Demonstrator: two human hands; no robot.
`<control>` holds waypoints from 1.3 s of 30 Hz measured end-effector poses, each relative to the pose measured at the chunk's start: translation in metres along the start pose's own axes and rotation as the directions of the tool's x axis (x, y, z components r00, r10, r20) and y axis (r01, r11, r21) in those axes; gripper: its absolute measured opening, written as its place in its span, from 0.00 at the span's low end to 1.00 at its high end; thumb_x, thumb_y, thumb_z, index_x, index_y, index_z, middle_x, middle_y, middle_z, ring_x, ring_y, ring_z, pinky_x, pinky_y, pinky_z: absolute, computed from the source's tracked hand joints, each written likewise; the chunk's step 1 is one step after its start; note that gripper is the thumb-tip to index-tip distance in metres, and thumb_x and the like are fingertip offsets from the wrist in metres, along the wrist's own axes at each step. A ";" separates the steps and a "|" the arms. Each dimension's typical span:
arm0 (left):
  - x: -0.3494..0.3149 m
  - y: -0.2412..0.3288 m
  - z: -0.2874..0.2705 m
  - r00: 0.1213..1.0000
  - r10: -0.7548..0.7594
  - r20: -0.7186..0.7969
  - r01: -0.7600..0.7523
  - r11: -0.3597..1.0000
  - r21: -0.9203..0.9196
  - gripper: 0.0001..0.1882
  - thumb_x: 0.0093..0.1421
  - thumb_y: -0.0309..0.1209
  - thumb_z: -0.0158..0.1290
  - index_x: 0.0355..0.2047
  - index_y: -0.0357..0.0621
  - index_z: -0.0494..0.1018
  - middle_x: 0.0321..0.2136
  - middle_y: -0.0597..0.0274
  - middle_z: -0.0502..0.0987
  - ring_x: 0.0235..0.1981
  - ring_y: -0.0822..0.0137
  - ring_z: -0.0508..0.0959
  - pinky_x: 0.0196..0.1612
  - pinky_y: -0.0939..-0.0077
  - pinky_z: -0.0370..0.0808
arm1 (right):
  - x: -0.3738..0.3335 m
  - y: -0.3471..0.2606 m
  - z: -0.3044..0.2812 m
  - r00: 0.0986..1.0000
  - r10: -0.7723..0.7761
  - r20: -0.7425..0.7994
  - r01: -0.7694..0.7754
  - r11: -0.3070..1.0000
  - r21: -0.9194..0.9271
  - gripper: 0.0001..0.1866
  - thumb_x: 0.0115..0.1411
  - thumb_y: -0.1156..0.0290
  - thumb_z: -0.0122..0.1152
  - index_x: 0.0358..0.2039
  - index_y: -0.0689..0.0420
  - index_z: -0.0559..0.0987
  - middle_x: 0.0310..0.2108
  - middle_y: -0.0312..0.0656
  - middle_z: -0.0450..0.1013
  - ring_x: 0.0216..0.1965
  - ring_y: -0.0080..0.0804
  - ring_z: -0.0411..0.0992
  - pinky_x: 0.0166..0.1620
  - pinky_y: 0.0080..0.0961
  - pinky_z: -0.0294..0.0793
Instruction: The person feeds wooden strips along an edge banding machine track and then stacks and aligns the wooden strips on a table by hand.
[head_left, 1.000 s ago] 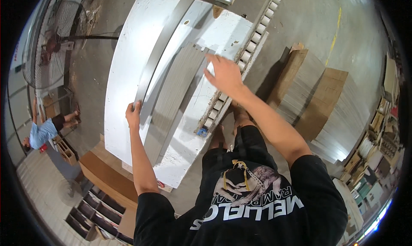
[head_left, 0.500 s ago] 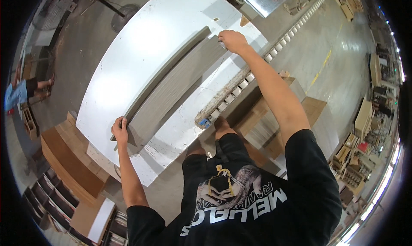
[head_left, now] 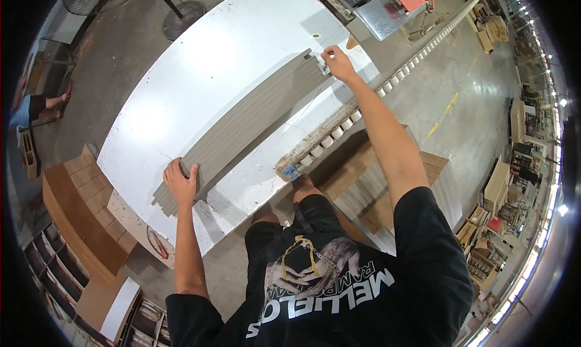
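Observation:
Several long grey-brown strips point(head_left: 251, 102) lie side by side on the white table point(head_left: 200, 75), running from lower left to upper right. Their ends are slightly staggered. My left hand point(head_left: 180, 180) rests on the strips near their lower-left end, thumb and fingers apart. At the upper-right end is my right hand point(head_left: 338, 64), its fingers curled close to the strip ends. A small pale patch shows beside those fingers; what they hold, if anything, cannot be made out.
A row of white rollers point(head_left: 327, 141) runs along the table's right side. Stacked boards point(head_left: 378, 186) stand beside my legs. At the left are a brown panel stack point(head_left: 85, 220) and a fan base point(head_left: 183, 19). Another person point(head_left: 39, 109) is at the far left.
The strip that stood raised between my hands now lies flat against the others. My left hand has shifted onto the strips with its fingers spread. My right hand has stayed by the upper-right end.

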State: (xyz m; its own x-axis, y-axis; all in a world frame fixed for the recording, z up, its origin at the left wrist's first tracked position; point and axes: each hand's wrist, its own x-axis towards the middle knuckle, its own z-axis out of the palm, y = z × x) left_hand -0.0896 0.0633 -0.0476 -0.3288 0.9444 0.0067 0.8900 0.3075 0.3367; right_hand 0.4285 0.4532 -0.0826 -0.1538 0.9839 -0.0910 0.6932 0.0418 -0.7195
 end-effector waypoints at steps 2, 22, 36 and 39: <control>-0.012 -0.012 -0.010 1.000 -0.024 -0.019 0.025 0.999 0.037 0.37 0.63 0.60 0.58 0.56 0.39 0.74 0.52 0.49 0.77 0.57 0.46 0.72 0.67 0.50 0.61 | -0.007 -0.033 0.024 0.992 0.073 0.101 -0.081 0.994 0.076 0.26 0.71 0.55 0.62 0.59 0.63 0.75 0.46 0.44 0.81 0.39 0.30 0.81 0.45 0.29 0.79; -0.002 0.001 -0.003 0.998 0.030 -0.054 -0.028 0.999 0.044 0.35 0.65 0.60 0.57 0.55 0.39 0.74 0.51 0.50 0.77 0.54 0.47 0.74 0.64 0.52 0.64 | 0.005 -0.024 0.020 0.998 -0.024 -0.061 0.014 0.987 -0.160 0.28 0.66 0.48 0.67 0.57 0.57 0.81 0.47 0.48 0.81 0.46 0.40 0.80 0.53 0.34 0.78; 0.004 0.011 0.010 0.997 0.057 -0.060 -0.056 0.998 0.030 0.35 0.65 0.59 0.56 0.55 0.40 0.75 0.51 0.50 0.78 0.54 0.47 0.74 0.63 0.52 0.65 | 0.004 -0.007 0.002 0.917 0.105 -0.385 -0.039 0.984 0.175 0.22 0.72 0.50 0.58 0.42 0.59 0.85 0.35 0.41 0.83 0.39 0.33 0.80 0.45 0.31 0.78; -0.012 -0.006 -0.010 0.999 0.003 -0.053 0.001 0.998 0.062 0.35 0.65 0.59 0.57 0.55 0.40 0.75 0.51 0.50 0.77 0.55 0.48 0.74 0.64 0.52 0.65 | -0.007 -0.029 0.011 0.970 0.241 -0.042 -0.242 0.969 -0.039 0.32 0.74 0.41 0.50 0.50 0.62 0.83 0.40 0.46 0.83 0.42 0.36 0.80 0.50 0.32 0.77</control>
State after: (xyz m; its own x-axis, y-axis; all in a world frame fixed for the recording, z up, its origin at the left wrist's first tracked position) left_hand -0.0942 0.0489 -0.0405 -0.3427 0.9377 0.0576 0.9077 0.3147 0.2777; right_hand 0.4021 0.4433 -0.0687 0.0474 0.9715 -0.2322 0.7369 -0.1910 -0.6484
